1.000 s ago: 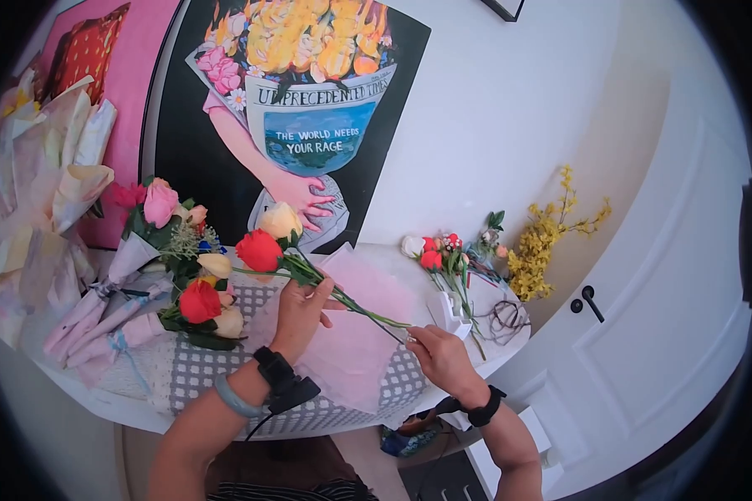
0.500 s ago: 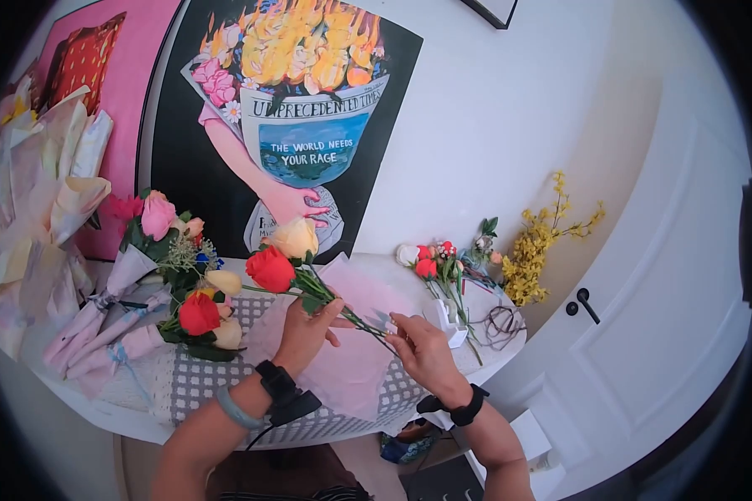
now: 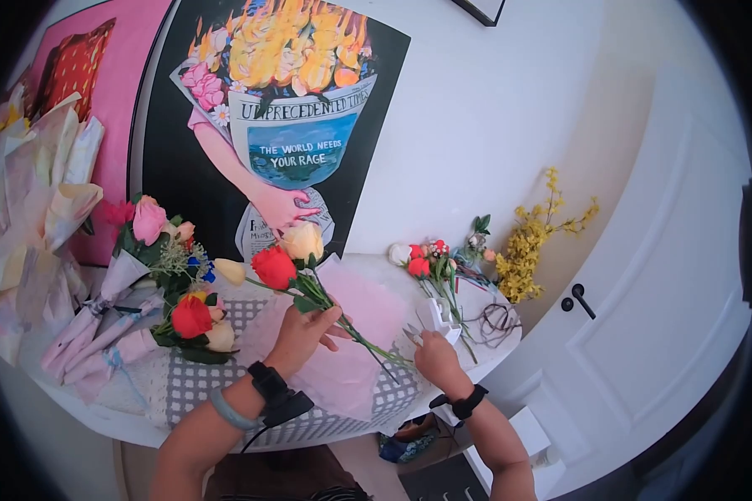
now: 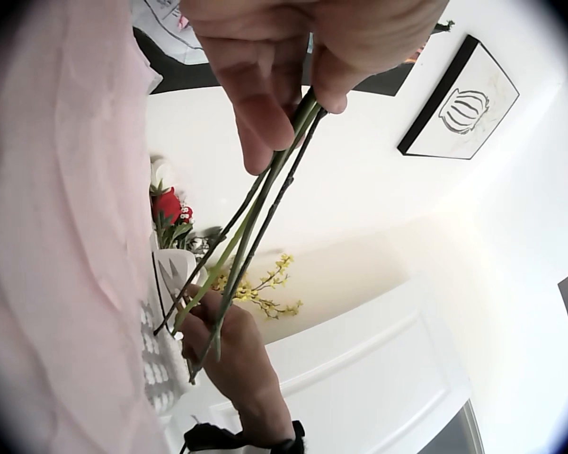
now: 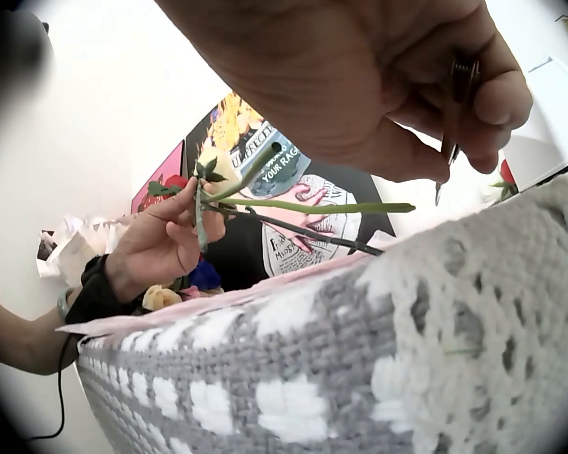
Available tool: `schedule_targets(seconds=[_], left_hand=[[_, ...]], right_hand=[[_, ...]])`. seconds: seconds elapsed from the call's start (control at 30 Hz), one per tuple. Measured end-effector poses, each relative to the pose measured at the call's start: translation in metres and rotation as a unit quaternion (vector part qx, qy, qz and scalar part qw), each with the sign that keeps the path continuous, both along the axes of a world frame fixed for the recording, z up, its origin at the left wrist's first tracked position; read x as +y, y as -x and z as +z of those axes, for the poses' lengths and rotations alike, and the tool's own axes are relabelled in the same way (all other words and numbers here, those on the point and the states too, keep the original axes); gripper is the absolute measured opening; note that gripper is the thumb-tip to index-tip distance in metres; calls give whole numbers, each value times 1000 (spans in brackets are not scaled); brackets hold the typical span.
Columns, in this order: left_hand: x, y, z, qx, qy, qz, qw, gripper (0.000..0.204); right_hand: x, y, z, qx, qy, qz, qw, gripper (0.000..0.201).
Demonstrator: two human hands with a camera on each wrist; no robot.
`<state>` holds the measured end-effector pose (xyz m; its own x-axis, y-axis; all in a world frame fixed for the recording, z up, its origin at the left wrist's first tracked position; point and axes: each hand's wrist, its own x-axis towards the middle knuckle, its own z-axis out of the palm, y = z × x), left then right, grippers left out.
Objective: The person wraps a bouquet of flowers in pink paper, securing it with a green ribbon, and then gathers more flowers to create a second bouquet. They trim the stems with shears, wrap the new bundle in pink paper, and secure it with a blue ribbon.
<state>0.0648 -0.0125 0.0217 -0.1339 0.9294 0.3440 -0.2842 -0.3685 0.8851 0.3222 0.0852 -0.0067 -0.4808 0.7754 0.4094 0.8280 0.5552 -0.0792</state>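
Note:
Pinched in the left hand [image 3: 303, 336] are the stems [image 3: 358, 336] of a red rose [image 3: 273, 267], a cream rose [image 3: 302, 240] and a pale yellow bud [image 3: 230, 271]. The blooms lie up and left of the fingers, the stem ends down and right. Curled round a small metal cutting tool [image 5: 452, 118], the right hand [image 3: 441, 364] is just right of the stem ends. In the left wrist view the tool's pointed blades [image 4: 170, 281] are close to the stems [image 4: 256, 222]; whether they touch is unclear.
Pink wrapping sheets [image 3: 351, 313] lie on the checked cloth [image 3: 184, 388]. Wrapped bouquets [image 3: 113, 321] are at the left. A white holder [image 3: 439, 321], loose flowers [image 3: 419, 265], brown cord [image 3: 497, 324] and yellow blossoms [image 3: 522, 263] are at the right.
The right hand has moved right and down, away from the stems it was touching, and the tool's blades now show. The left hand still holds the flowers, with little movement.

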Motion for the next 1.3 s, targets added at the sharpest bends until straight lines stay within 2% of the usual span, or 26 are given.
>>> schedule_targets(seconds=[0.17,0.27,0.33,0.4,0.47,0.5,0.57,0.67,0.7,0.8,0.9,1.0,1.13,1.3], left_hand=[[-1,-1,2,6,9,1,1000,17],[0,-1,2,8,11,2,1000,16],[0,-2,3,9,7,1,1000,16],[-1,-3,1,8,12,0,1000,15],[-1,-3,2,7,14,2,1000,15],[0,-3,2,7,16,1,1000,15],[0,-3,2,7,17,2,1000,15],[0,-2,1,3,17,2,1000,15],[0,-2,2,1,17,4,1000,16],[-1,-4,3,-3,22,7,1000,17],[0,-4,1,-9,26,8,1000,16],[1,-4,-1,-7,24,5,1000,16],[2,-4,-1,4,26,8,1000,15],[5,-3,-4,-10,25,9,1000,18]], right_hand=[[-4,6,-1,-18,-71,4,997,16],[-13,2,25,-49,-117,44,991,12],[4,-15,46,9,-70,-26,997,13],[45,-45,55,58,-89,-69,992,13],[102,-84,43,36,-72,-66,995,18],[120,-93,38,61,16,-93,994,19],[145,-101,33,109,189,-142,966,23],[154,-89,31,113,235,-156,953,27],[161,-88,26,71,215,-154,962,25],[188,-95,-7,32,42,-130,990,22],[203,-106,-13,140,-74,-147,976,18],[182,-115,10,223,-78,-104,966,15],[166,-121,27,272,-78,-134,950,14],[165,-124,17,271,-75,-124,952,17]])
